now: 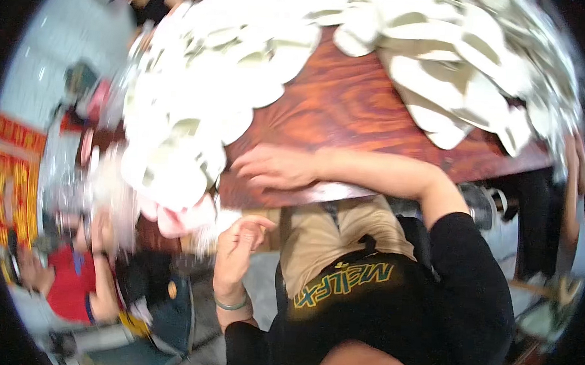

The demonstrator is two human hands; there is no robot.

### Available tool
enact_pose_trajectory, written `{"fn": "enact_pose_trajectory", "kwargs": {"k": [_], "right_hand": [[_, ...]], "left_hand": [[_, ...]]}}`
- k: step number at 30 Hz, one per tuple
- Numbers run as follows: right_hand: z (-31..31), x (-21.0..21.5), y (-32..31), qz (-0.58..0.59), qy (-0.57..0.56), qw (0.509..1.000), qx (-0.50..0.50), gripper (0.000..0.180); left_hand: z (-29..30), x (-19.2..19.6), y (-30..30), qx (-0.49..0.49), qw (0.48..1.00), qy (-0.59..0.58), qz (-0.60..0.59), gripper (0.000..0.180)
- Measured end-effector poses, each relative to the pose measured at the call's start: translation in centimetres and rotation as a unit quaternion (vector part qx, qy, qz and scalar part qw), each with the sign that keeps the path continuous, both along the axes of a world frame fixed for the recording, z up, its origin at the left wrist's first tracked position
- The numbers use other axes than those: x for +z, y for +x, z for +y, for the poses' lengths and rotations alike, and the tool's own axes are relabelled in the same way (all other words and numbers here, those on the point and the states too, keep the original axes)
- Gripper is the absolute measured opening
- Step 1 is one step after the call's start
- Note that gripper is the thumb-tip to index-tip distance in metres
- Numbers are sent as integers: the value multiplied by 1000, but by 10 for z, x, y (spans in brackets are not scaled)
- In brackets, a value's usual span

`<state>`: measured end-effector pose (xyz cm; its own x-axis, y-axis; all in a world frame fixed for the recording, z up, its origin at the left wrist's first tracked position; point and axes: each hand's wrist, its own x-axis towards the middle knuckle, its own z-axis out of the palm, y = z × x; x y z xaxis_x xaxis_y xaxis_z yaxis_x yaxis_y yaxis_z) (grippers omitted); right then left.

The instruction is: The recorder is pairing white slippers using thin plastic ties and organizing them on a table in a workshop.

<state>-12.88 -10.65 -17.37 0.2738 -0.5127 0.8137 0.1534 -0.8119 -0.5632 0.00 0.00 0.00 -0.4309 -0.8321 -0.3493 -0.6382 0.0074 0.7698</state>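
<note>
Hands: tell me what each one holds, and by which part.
Nothing is held. The right hand lies flat on the wooden table; the left hand is below its edge, fingers loosely curled around nothing.

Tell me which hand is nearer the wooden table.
Right. The right hand lies flat on the wooden table beside the white pile; the left hand is off its near edge, fingers curled.

Glossy grained wooden table (348, 106)
</note>
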Motion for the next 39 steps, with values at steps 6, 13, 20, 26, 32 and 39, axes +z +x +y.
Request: {"fn": "enact_pose_trajectory", "kwargs": {"k": [6, 13, 20, 26, 32, 39], "right_hand": [[51, -23, -155, -174, 569, 758, 269, 52], [61, -24, -293, 177, 384, 895, -142, 30], [87, 87, -457, 293, 0, 743, -602, 44], [42, 135, -563, 391, 365, 621, -573, 58], [-52, 167, -533, 669, 288, 526, -439, 85], [-100, 102, -605, 482, 414, 758, -150, 61]], "left_hand": [[-88, -116, -172, 117, 907, -119, 387, 35], [-200, -169, -267, 59, 937, -50, 341, 39], [-209, -233, -279, -69, 950, -264, 149, 38], [-197, -235, -285, -69, 926, -353, 111, 34], [-193, -229, -283, -81, 921, -368, 99, 32], [-190, -229, -304, -126, 900, -407, 93, 35]]}}
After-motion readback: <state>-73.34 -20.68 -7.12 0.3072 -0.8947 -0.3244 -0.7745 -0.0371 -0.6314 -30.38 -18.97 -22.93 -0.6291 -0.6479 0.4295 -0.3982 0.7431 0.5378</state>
